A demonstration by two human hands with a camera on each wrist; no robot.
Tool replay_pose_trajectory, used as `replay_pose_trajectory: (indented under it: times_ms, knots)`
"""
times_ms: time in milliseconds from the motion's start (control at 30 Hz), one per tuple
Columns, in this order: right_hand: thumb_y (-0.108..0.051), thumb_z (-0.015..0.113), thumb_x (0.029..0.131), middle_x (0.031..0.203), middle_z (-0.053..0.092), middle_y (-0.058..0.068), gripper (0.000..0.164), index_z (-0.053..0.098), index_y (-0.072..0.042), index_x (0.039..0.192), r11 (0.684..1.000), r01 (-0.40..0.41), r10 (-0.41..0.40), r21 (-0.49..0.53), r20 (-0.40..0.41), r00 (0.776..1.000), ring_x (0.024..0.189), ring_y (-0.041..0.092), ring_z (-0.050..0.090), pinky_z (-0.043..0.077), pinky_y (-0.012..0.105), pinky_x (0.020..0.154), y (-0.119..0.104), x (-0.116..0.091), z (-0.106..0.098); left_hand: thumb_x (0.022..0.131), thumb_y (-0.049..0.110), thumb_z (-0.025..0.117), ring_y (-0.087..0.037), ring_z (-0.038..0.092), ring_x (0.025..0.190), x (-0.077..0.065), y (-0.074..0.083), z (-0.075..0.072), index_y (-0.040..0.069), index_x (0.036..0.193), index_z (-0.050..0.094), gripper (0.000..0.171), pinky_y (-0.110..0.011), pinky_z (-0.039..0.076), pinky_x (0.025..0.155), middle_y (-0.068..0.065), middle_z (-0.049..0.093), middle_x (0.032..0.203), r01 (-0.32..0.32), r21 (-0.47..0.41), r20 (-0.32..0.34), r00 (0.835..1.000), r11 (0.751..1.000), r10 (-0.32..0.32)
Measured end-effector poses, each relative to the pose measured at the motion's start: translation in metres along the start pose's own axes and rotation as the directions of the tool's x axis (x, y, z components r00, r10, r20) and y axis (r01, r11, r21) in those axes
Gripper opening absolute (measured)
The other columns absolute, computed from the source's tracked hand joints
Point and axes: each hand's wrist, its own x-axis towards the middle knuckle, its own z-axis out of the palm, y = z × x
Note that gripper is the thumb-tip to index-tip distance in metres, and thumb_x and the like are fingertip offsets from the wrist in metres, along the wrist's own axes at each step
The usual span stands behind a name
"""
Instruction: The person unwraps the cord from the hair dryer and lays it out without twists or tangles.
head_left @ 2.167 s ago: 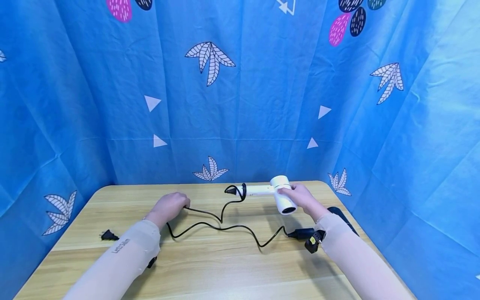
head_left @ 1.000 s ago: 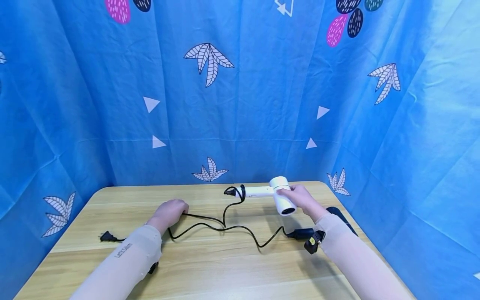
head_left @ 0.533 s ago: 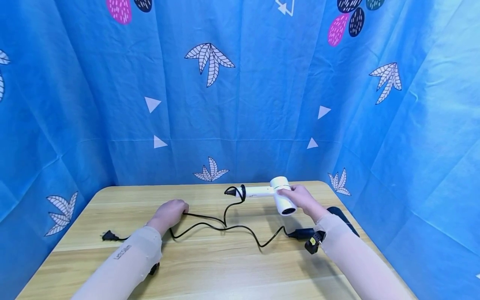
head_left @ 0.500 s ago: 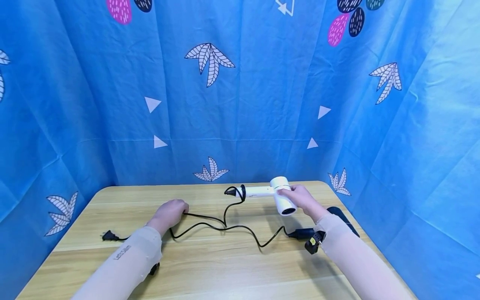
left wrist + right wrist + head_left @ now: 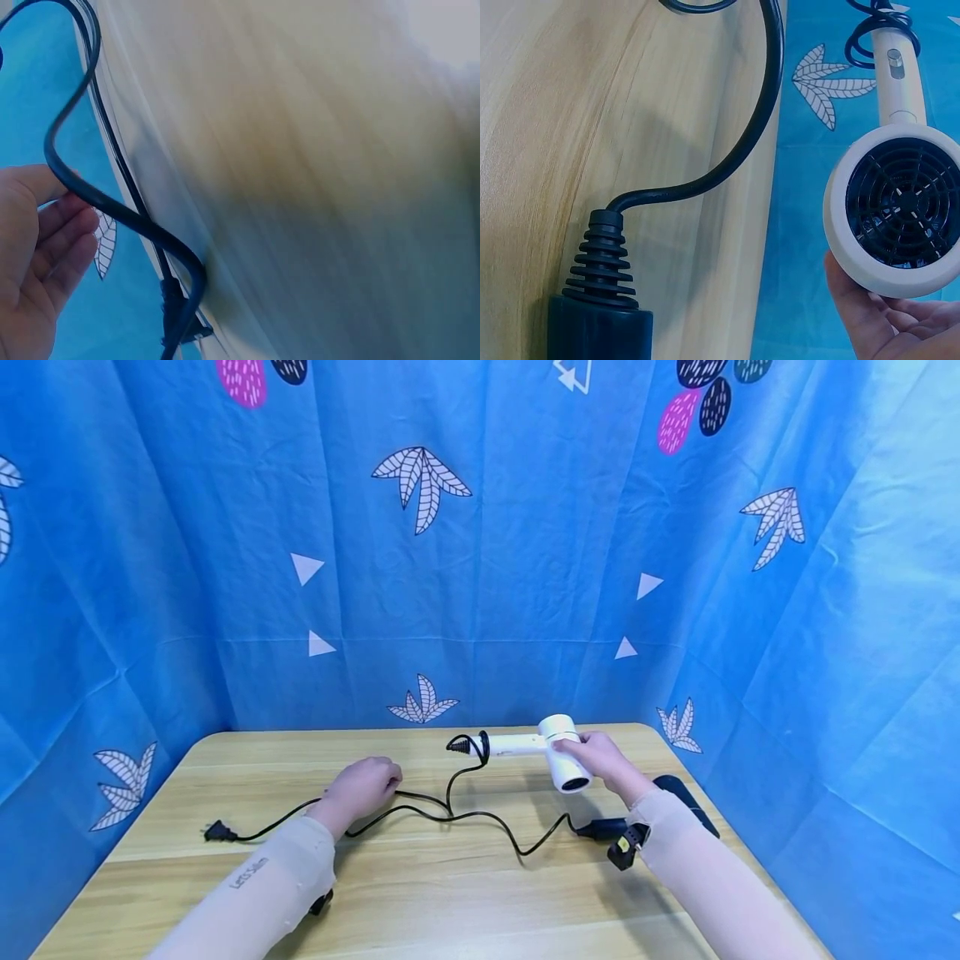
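Note:
A white hair dryer [image 5: 566, 764] is at the back right of the table, its black cord [image 5: 480, 766] looped at the handle's end. My right hand [image 5: 602, 755] grips the dryer's barrel, and in the right wrist view the round grille [image 5: 907, 199] faces the camera. My left hand [image 5: 366, 787] is low over the table, left of the dryer; thumb and curled fingers [image 5: 67, 232] pinch a black cord [image 5: 112, 204] in the left wrist view. A black two-pin plug [image 5: 220, 832] lies at the far left, its cord running to the left hand.
A black cylindrical handle [image 5: 600, 828] with a ribbed cord end lies near my right wrist. Its cord [image 5: 480, 812] winds leftward across the wooden table [image 5: 465, 902]. Another black object [image 5: 688, 802] shows partly behind the right sleeve. A blue patterned curtain [image 5: 525, 568] surrounds the table.
My left hand has moved right along the cord, after coming slightly nearer; more of the cord beside the plug shows. The right hand and hair dryer have stayed put.

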Motion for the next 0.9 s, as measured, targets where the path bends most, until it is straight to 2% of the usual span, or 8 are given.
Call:
replay_pose_trajectory:
  times_ms: [100, 300, 533, 900]
  knots:
    - [-0.043, 0.067, 0.092, 0.108, 0.066, 0.019, 0.062, 0.056, 0.007, 0.127, 1.000, 0.002, -0.002, 0.004, 0.005, 1.000, 0.087, 0.024, 0.066, 0.056, 0.032, 0.071, -0.001, -0.001, 0.001, 0.095, 0.007, 0.064, -0.018, 0.066, 0.085, 0.000, 0.002, 0.002, 0.011, 0.096, 0.075, 0.012, -0.038, 0.059, 0.079, 0.002, 0.067, 0.088, 0.025, -0.027, 0.001, 1.000, 0.999, -0.025]
    - [-0.042, 0.067, 0.092, 0.107, 0.066, 0.020, 0.061, 0.055, 0.007, 0.126, 1.000, 0.006, -0.006, 0.010, 0.005, 1.000, 0.086, 0.024, 0.066, 0.057, 0.032, 0.070, -0.003, -0.001, 0.000, 0.097, 0.013, 0.063, -0.013, 0.058, 0.076, 0.004, 0.007, -0.001, 0.013, 0.092, 0.073, 0.011, -0.036, 0.054, 0.073, 0.005, 0.062, 0.084, 0.074, -0.104, 0.008, 0.997, 0.992, -0.074]
    - [-0.043, 0.066, 0.093, 0.108, 0.066, 0.019, 0.062, 0.056, 0.007, 0.128, 1.000, 0.011, -0.011, 0.004, 0.001, 1.000, 0.087, 0.024, 0.066, 0.056, 0.031, 0.071, -0.004, 0.001, 0.000, 0.097, 0.015, 0.066, -0.019, 0.066, 0.093, 0.009, 0.019, -0.007, 0.010, 0.104, 0.076, 0.013, -0.041, 0.057, 0.085, 0.001, 0.070, 0.097, 0.083, -0.155, -0.032, 0.996, 0.984, -0.089]
    - [-0.044, 0.067, 0.092, 0.109, 0.066, 0.018, 0.064, 0.055, 0.006, 0.130, 1.000, 0.009, -0.009, 0.008, 0.002, 1.000, 0.088, 0.024, 0.066, 0.057, 0.032, 0.071, -0.001, 0.002, 0.000, 0.096, 0.017, 0.067, -0.018, 0.067, 0.095, 0.013, 0.048, -0.010, 0.011, 0.106, 0.076, 0.014, -0.039, 0.056, 0.089, 0.000, 0.071, 0.102, 0.075, -0.220, -0.081, 0.992, 0.973, -0.095]
